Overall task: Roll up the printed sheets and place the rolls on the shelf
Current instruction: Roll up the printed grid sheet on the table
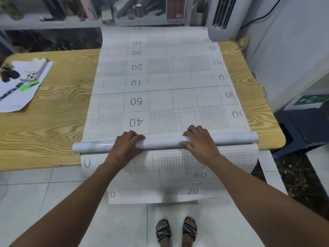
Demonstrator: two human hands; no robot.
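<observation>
A long white printed sheet (160,97) with grid squares and numbers lies along the wooden table (53,125). Its near part is wound into a glossy roll (160,140) lying crosswise near the table's front edge. My left hand (127,143) grips the roll left of its middle, fingers curled over the top. My right hand (197,139) grips it right of the middle the same way. More gridded sheet (169,175) hangs over the front edge toward the floor. The shelf (53,22) stands behind the table, crowded with blurred items.
At the table's left end lie papers (19,93), a phone (33,71), a green marker (29,85) and a dark object. A white unit (222,15) stands at the back right, a dark bin (302,129) to the right. My sandalled feet are on the tiled floor.
</observation>
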